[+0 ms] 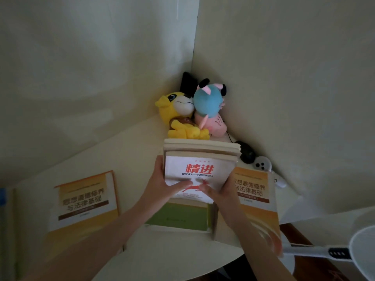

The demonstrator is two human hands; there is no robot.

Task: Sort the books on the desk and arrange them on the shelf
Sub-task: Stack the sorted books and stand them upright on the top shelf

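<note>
A white book with red characters (199, 171) tops a raised stack of books that I hold with both hands above the desk (132, 151). My left hand (162, 185) grips the stack's left edge, thumb across the cover. My right hand (219, 194) grips its lower right corner, thumb on the cover. Under the stack lies a green book (180, 217) on a pale one. An orange and white textbook (85, 201) lies flat at the left. A matching orange textbook (257, 201) lies at the right, partly under my right forearm.
A yellow plush toy (178, 116) and a blue and pink plush (209, 106) sit in the wall corner behind the stack. A black corded object (246, 154) and a small white device (262, 164) lie at the right wall. A white racket-shaped swatter (345, 252) reaches in at bottom right.
</note>
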